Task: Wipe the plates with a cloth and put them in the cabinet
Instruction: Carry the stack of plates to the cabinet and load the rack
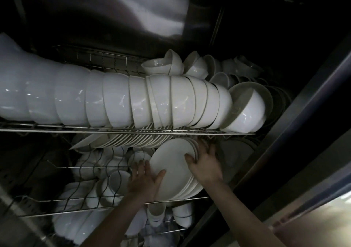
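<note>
A stack of white plates point(173, 168) stands on edge on the middle wire rack point(117, 199) of the dark steel cabinet. My left hand point(145, 180) lies flat against the front plate's face, fingers spread. My right hand point(204, 163) grips the stack's right side, thumb on the front plate and fingers behind the rims. No cloth is visible.
A long row of nested white bowls point(117, 100) fills the upper rack point(133, 131), with smaller bowls point(169, 64) piled behind. More plates point(133, 137) lean under that rack. Small cups and bowls point(114, 186) crowd the lower racks. The cabinet door frame point(296, 133) runs along the right.
</note>
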The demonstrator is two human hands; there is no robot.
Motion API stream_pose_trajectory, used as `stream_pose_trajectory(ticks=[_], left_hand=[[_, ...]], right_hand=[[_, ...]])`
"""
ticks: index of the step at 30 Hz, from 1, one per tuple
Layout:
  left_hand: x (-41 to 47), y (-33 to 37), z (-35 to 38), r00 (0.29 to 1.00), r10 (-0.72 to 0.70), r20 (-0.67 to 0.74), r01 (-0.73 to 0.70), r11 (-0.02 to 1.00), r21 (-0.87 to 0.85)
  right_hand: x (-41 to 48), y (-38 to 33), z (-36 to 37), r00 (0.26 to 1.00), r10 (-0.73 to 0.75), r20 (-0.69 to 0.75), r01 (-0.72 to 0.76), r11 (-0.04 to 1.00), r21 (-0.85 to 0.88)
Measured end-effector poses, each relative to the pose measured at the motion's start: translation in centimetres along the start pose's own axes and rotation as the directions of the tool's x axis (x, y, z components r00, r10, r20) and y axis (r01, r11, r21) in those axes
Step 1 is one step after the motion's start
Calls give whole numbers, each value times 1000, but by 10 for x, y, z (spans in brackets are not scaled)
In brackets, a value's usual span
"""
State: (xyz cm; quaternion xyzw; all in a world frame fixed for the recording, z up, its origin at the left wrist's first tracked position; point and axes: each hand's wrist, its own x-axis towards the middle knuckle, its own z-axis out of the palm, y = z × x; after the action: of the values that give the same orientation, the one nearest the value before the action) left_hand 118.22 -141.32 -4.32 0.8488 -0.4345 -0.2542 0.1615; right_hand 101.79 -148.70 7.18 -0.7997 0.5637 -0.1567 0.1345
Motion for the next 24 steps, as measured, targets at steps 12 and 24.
stream_pose_trajectory(ticks=[12, 24], left_hand=[[-4, -7, -11, 983, 185, -7, -185, 976, -116], [-15, -21, -21, 969, 218, -115, -243, 918, -312]], right_hand=[[-5, 6, 13, 989, -96, -113, 72, 978, -197], [-19, 7, 12, 950, -267, -162, 222, 942, -251]])
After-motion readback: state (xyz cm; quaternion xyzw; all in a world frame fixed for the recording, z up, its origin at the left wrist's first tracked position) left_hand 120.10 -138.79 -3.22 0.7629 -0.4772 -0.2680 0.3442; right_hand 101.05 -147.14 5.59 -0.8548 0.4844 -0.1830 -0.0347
